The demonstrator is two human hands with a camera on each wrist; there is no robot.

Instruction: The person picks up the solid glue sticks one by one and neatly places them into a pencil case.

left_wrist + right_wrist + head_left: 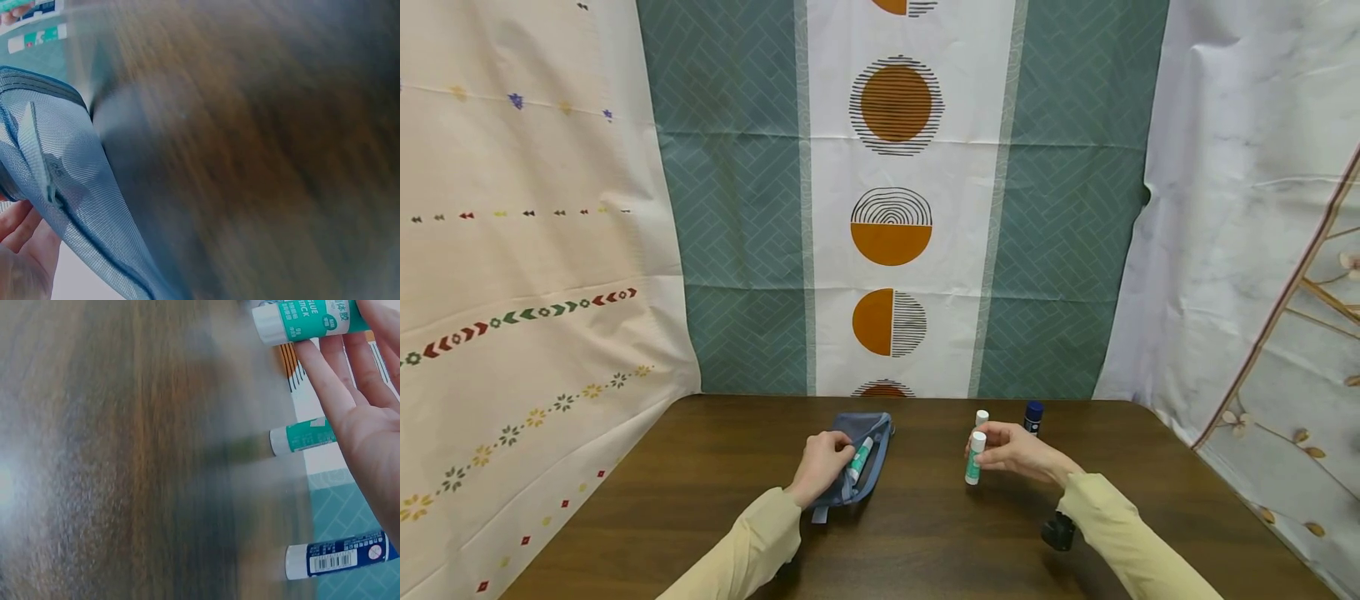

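My right hand [1018, 450] pinches a green glue stick [975, 458] with a white cap, upright over the table; its label shows in the right wrist view, where the glue stick [319, 319] sits between thumb and fingers. My left hand [822, 468] grips the near-left edge of a blue-grey mesh pouch [872, 475], which lies open. Inside the pouch is another green glue stick [861, 458]. Close up in the left wrist view, the mesh pouch [81, 156] hides part of the left fingers [25, 228].
Behind my right hand stands a further green glue stick [306, 435], partly hidden in the head view. Farther right is an upright navy glue stick [1033, 415]. Brown wooden table [925, 542] lies beneath, with patterned curtains [745, 250] along its far edge.
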